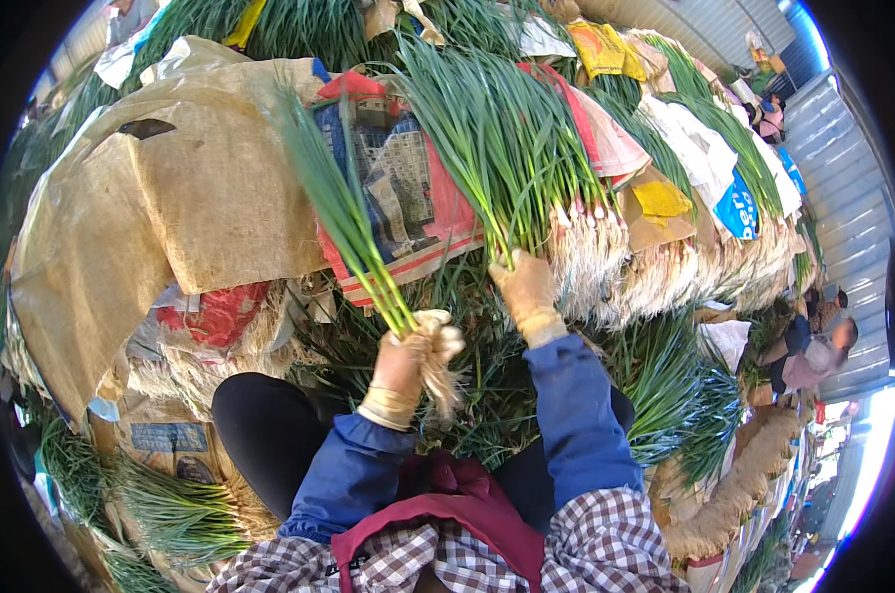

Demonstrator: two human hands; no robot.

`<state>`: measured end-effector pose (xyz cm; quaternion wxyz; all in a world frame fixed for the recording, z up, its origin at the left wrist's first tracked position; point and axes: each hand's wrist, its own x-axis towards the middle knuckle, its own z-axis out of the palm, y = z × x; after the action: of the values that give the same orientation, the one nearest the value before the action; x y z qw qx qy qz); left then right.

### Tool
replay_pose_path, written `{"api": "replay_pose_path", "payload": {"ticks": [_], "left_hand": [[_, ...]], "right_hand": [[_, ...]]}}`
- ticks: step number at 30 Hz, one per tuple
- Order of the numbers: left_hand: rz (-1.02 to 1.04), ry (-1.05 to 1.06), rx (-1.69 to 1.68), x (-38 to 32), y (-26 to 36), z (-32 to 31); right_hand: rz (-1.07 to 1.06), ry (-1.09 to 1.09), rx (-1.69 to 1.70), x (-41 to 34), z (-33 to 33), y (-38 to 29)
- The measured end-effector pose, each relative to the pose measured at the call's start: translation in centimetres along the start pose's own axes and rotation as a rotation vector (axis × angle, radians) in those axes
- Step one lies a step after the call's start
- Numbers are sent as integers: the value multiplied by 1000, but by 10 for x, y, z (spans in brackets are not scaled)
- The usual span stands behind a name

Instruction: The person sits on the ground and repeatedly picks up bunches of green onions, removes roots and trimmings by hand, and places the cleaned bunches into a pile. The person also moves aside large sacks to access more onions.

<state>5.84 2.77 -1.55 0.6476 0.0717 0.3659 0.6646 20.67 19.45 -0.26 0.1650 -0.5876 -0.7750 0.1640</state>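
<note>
My left hand [406,356], in a pale work glove, grips a small bunch of green garlic [358,256] near its roots. The long leaves lean up and to the left, blurred at the tips, and the pale roots [438,378] hang below the fist. My right hand [527,289], also gloved, is closed around the lower stems of a few stalks [499,230] at the left side of a large heap of green garlic [492,126]. Their root ends are hidden by the hand. White bulbs and stringy roots [588,252] line that heap's near edge.
A brown woven sack [225,185] and a printed red-edged sack [403,193] cover the pile at left and centre. Loose leaves [484,385] lie between my knees. More green garlic lies at lower left [188,511] and right [662,385]. People [818,348] sit at far right.
</note>
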Motion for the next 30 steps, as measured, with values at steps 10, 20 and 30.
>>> {"api": "replay_pose_path", "payload": {"ticks": [10, 20, 30], "left_hand": [[-138, -182, -274, 14, -48, -9], [-396, -225, -166, -29, -41, 17], [-92, -419, -185, -36, 13, 3]], "right_hand": [[-112, 569, 39, -134, -111, 101], [-33, 29, 385, -153, -95, 68], [121, -339, 1005, -82, -29, 14]]}}
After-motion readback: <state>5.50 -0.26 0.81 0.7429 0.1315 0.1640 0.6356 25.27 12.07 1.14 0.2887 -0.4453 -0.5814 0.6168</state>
